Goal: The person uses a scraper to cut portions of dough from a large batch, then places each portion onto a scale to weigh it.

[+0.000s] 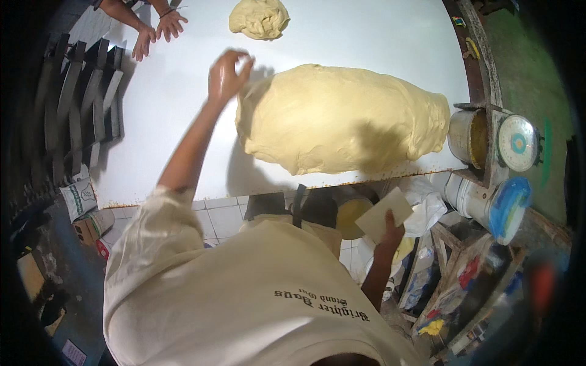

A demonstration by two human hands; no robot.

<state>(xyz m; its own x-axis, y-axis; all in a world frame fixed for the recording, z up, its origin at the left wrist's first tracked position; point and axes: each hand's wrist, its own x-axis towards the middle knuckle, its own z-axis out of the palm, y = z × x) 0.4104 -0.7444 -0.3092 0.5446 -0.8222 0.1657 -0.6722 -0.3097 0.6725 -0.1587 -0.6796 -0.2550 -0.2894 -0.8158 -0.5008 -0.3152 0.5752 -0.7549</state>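
Note:
A large, long slab of pale yellow dough [342,119] lies on the white tabletop [177,122]. Just off its left end, above the table, my left hand [227,78] is raised with fingers curled toward the thumb; whatever they may hold is hidden. Below the table's near edge, at my right side, my right hand [390,232] grips a flat, off-white dough scraper [383,215]. Farther back on the table sits a smaller lump of dough [259,18], apart from the big one.
Another person's hands [157,35] rest over the far left corner. Dark metal pans [79,104] are stacked along the left edge. At the right stand a metal pot [469,139], a round dial scale [517,143] and a bucket with a blue rim [510,207]. A wooden shelf [452,274] holds bags below.

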